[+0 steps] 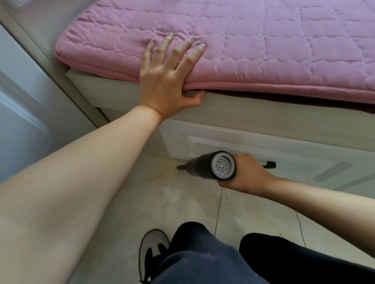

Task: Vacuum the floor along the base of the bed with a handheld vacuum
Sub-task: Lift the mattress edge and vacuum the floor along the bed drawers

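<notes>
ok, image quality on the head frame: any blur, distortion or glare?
Head view: strong wide-angle bending on the door and the near forearm; soft, even daylight, no hard shadows or glare; left hand on the pink mattress pad is sharp; the vacuum in the right hand is slightly soft.

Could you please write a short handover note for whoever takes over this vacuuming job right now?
Left hand: open, fingers flat on the pink quilted mattress pad, thumb under its edge.
Right hand: grips the handheld vacuum, nozzle tip on the tiled floor at the bed base, near its left corner.
Done: cannot tell how much.
Left: run the nozzle along the base.
</notes>
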`<action>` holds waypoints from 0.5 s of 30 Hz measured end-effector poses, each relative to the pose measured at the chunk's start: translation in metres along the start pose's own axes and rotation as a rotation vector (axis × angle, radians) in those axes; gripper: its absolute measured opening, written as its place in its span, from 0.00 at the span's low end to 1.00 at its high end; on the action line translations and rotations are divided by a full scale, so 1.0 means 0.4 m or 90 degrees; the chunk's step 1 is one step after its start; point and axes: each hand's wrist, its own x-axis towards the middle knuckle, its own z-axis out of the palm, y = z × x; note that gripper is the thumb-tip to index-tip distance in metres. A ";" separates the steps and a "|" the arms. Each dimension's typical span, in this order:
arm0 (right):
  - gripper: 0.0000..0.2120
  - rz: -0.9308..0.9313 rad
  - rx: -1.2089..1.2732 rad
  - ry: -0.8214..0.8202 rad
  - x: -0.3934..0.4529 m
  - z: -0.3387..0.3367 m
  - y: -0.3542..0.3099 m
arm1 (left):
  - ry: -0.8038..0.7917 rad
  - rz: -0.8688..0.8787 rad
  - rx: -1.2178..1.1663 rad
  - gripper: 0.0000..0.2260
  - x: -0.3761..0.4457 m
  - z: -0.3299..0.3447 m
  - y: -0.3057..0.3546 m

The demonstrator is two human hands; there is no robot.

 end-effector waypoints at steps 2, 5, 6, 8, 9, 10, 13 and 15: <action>0.16 -0.001 -0.002 0.009 0.002 0.012 -0.003 | 0.003 0.005 0.000 0.32 0.001 0.002 -0.004; 0.16 -0.004 0.003 0.015 0.005 0.026 -0.004 | 0.006 0.006 0.000 0.31 0.001 0.004 -0.005; 0.16 -0.005 0.004 0.018 0.006 0.028 -0.004 | 0.008 0.007 -0.002 0.31 0.000 0.005 -0.005; 0.15 -0.006 0.004 0.025 0.011 0.030 -0.004 | 0.014 0.007 -0.004 0.30 0.000 0.006 -0.005; 0.15 -0.007 0.005 0.027 0.014 0.031 -0.003 | 0.017 0.005 -0.003 0.30 -0.001 0.007 -0.003; 0.15 -0.009 0.004 0.026 0.017 0.030 -0.003 | 0.020 0.003 -0.002 0.30 -0.001 0.007 -0.002; 0.18 -0.024 -0.010 0.015 0.024 0.034 -0.001 | 0.025 -0.004 -0.004 0.31 -0.001 0.004 0.001; 0.19 -0.034 -0.026 0.004 0.028 0.039 0.000 | 0.028 -0.006 -0.002 0.30 -0.004 0.004 0.001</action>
